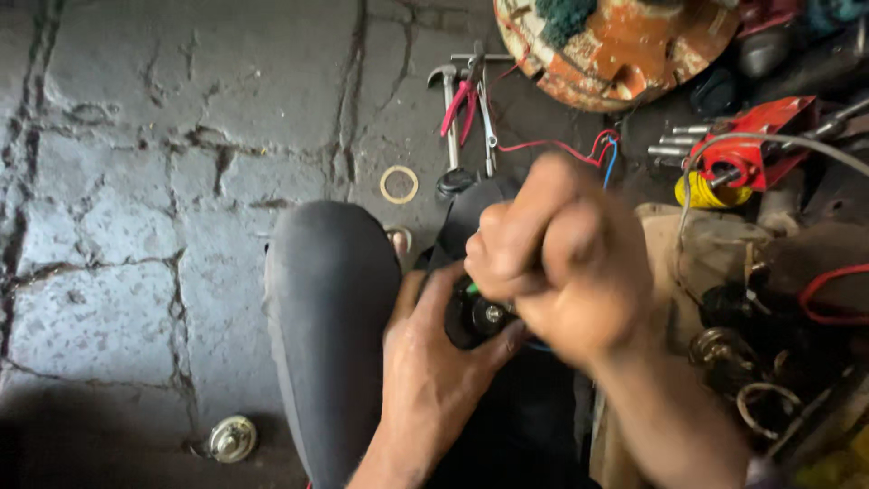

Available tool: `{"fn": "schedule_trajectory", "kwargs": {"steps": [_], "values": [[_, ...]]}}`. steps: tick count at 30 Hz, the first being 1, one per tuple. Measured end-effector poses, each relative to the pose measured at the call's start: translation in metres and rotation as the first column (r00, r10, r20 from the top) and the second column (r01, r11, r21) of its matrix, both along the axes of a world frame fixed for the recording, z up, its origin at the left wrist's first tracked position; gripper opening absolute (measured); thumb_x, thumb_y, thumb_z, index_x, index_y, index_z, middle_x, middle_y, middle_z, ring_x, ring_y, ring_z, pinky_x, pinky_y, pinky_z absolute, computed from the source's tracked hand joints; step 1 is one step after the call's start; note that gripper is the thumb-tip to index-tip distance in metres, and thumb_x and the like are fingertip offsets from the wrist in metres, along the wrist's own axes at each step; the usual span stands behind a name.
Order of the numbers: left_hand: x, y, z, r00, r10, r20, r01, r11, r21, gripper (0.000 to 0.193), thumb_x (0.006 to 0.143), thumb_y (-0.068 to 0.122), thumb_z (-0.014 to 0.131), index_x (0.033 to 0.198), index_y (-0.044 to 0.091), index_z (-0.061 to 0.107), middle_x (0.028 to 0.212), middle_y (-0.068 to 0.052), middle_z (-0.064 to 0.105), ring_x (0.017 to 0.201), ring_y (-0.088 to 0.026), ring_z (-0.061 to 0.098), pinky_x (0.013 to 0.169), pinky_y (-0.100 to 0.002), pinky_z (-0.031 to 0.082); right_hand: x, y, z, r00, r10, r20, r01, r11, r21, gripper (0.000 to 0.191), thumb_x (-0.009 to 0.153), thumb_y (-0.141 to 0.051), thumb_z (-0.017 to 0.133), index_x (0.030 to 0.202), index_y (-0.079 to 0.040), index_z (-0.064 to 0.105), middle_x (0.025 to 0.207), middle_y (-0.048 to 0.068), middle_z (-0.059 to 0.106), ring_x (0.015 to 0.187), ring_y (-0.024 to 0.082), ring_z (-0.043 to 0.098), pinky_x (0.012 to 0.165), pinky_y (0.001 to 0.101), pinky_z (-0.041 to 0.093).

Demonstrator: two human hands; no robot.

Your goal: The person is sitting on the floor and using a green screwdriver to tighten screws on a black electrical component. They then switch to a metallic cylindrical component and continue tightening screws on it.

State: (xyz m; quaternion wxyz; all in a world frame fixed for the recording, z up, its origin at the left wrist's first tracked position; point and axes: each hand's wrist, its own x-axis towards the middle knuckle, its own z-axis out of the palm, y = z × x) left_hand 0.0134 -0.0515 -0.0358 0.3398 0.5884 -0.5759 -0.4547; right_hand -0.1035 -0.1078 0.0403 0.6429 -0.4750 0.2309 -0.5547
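Observation:
My left hand (433,362) wraps around a small black round part (476,317) with a shiny metal centre and a green spot, holding it above my lap. My right hand (557,258) is a closed fist right above that part, its fingers pinched over the top edge; whatever it grips is hidden by the knuckles and blurred. My knee in grey trousers (330,308) is just left of both hands.
Cracked concrete floor (136,181) spreads to the left. Pink-handled pliers (462,104), a hammer and a wrench lie ahead, with a tan ring (398,184) beside them. A rusty orange disc (625,50), a red tool (756,145), wires and metal parts crowd the right. A round metal cap (232,438) lies lower left.

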Motion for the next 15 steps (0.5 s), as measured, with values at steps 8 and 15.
{"fn": "schedule_trajectory", "kwargs": {"steps": [8,15], "values": [[-0.004,0.005,-0.003,1.0,-0.02,0.001,0.02,1.0,-0.018,0.056,0.069,0.018,0.088,0.12,0.011,0.068,0.109,-0.016,0.069,0.099,-0.034,0.073,0.08,-0.04,0.059,0.006,0.088,-0.086,0.661,-0.75,-0.032,0.742,0.659,-0.124,0.041,0.117,-0.037,0.058,0.108,0.001,0.045,0.078,0.006,0.04,0.063,0.015,0.037,0.06,0.0317,0.035],[0.0,0.004,-0.004,1.0,-0.021,-0.004,0.021,0.999,0.029,0.057,0.065,0.019,0.088,0.118,0.013,0.069,0.11,-0.014,0.069,0.096,-0.034,0.074,0.078,-0.039,0.06,-0.012,0.006,-0.027,0.979,0.116,0.165,-0.081,0.975,-0.209,0.028,0.101,-0.011,0.067,0.081,-0.004,0.048,0.067,0.004,0.041,0.053,0.016,0.03,0.049,0.032,0.029]]}}
